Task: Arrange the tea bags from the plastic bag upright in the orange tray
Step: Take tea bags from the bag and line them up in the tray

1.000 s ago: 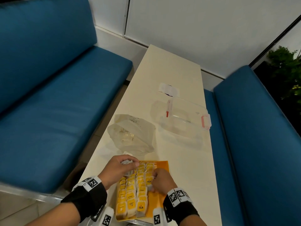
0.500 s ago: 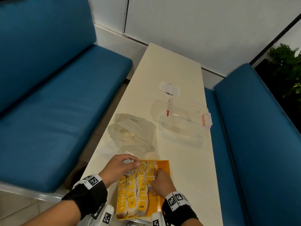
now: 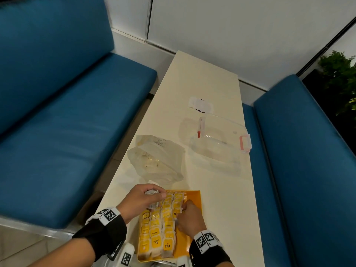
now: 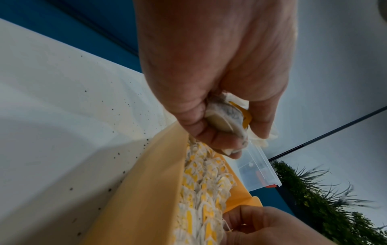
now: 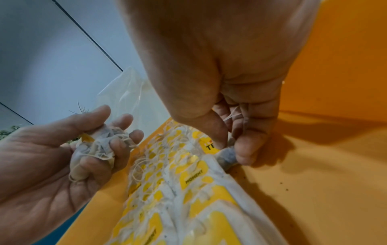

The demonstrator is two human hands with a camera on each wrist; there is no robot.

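Observation:
The orange tray point(image 3: 193, 197) lies at the table's near end, with three rows of upright tea bags point(image 3: 157, 236) bearing yellow tags. My left hand point(image 3: 148, 198) hovers over the tray's far left corner and grips a small bunch of tea bags point(image 5: 98, 145) with tangled strings. My right hand point(image 3: 185, 212) is inside the tray beside the right row, pinching one tea bag point(image 5: 227, 156) between thumb and fingers at the row's edge. The clear plastic bag point(image 3: 156, 158) lies crumpled just beyond the tray.
A clear lidded box with red latches point(image 3: 219, 141) stands at the right of the table point(image 3: 202, 78), with a small white packet point(image 3: 200, 104) behind it. Blue bench seats point(image 3: 63, 128) flank the table on both sides.
My right hand has shifted slightly along the right row of bags. The left hand keeps its bunch in about the same place.

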